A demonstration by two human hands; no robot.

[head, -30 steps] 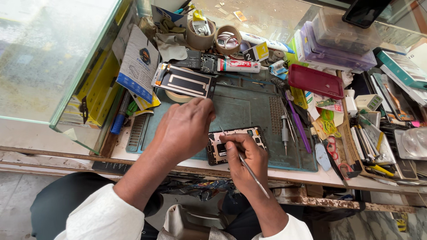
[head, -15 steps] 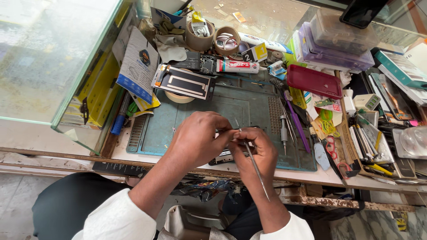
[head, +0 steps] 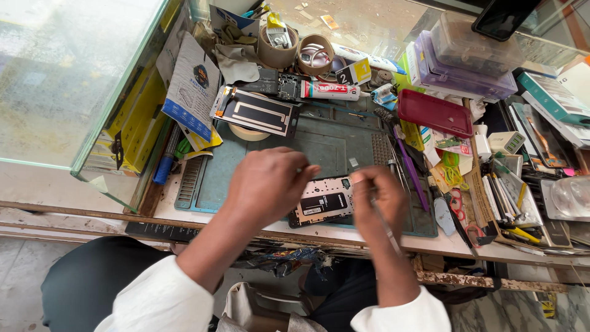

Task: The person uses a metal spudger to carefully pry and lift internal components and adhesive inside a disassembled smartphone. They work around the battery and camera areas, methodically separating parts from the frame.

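An opened phone (head: 322,203) lies back-up on the blue-green work mat (head: 332,144), near the table's front edge. My left hand (head: 270,184) hovers just left of it, fingertips drawn together; whether they pinch anything I cannot tell. To the right of the phone, my blurred right hand (head: 378,203) grips a thin metal tool (head: 390,237) whose shaft runs down toward my wrist. The phone lies uncovered in the gap between both hands.
A black-and-white frame part (head: 258,114) and a glue tube (head: 329,91) lie at the mat's far edge, tape rolls (head: 316,55) behind. A red tray (head: 433,112), purple-handled tool (head: 409,169) and boxes crowd the right. A glass case (head: 74,80) stands at the left.
Half a second ago both hands met over the phone. They have since drawn apart, left hand to the left and right hand to the right, uncovering the phone. The tool stays in my right hand.
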